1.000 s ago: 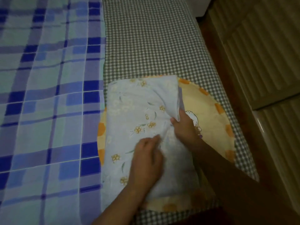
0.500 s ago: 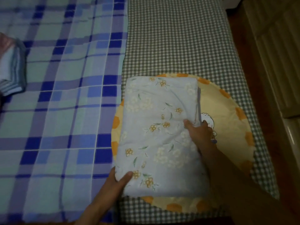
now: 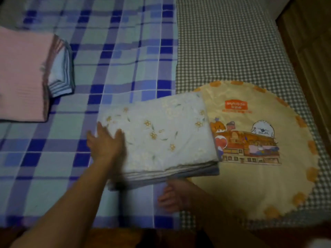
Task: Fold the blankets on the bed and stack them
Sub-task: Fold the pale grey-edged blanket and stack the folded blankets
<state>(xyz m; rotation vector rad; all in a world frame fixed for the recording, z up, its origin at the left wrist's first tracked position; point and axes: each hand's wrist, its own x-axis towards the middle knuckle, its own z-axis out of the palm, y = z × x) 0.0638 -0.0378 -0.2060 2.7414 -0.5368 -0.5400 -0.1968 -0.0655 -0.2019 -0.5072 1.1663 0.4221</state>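
Two hands: both are on the folded floral blanket (image 3: 157,138), and neither has a closed hold on it.
Left hand (image 3: 105,140): lies flat, fingers spread, on the blanket's left end; it presses down and grasps nothing.
Right hand (image 3: 172,196): sits at the blanket's near edge, loosely open; whether its fingers reach under the layers I cannot tell, for that part is blurred.
Blanket now: a thick rectangle, with its right end overlapping the round yellow mat (image 3: 259,167) and its left end out on the blue plaid sheet (image 3: 116,51).
What changed: half a second ago the blanket lay wholly on the mat with its long side running away from the person; it now lies crosswise and well off the mat's left edge, so the mat's cartoon print is uncovered.
Stack: a pink folded blanket (image 3: 21,76) over a striped one (image 3: 62,76) waits far left of the mat.
Meaning: folding of this piece looks finished; the slide leftward reads as the start of carrying it to that stack.
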